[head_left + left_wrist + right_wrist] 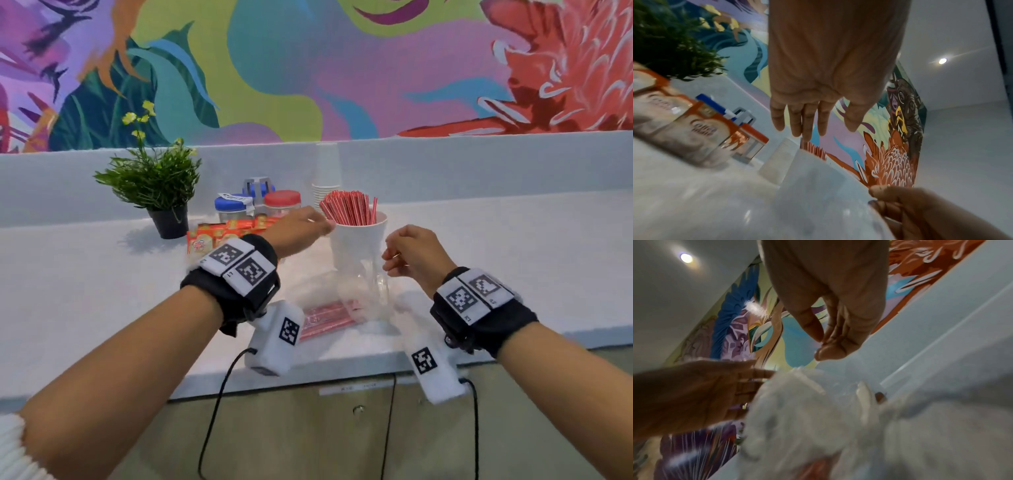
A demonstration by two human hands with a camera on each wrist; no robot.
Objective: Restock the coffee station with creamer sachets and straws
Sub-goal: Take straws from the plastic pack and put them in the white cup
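From the head view, the straws [349, 208] already stand packed in a white cup [358, 246] on the tabletop [513, 246], so that half of the restocking looks largely done; too many to count, though a few more red straws remain inside a clear plastic bag [329, 317] lying just in front of the cup. The left hand [301, 228] reaches to the cup's rim with its fingers extended and holds nothing I can see. The right hand [412, 255] hovers just right of the cup, fingers curled in with thumb toward fingertips; whether it pinches a bit of the clear bag I cannot tell. The creamer sachets [219, 236] lie in an orange heap behind the left wrist, partly hidden, so their number is unclear and I judge they are yet to be sorted. Behind them stand three jars: two with blue lids [232, 202] and one with a red lid [282, 199]. There is one stack of paper cups [327, 171] and one potted plant [156, 185]. In the left wrist view the left hand's fingers [807, 123] are straight and spread, hanging just above the straw tips [813, 148], with blurred sachets at the left. In the right wrist view the thumb [809, 324] nearly meets the curled fingertips above the crumpled clear bag; nothing shows clearly between them.
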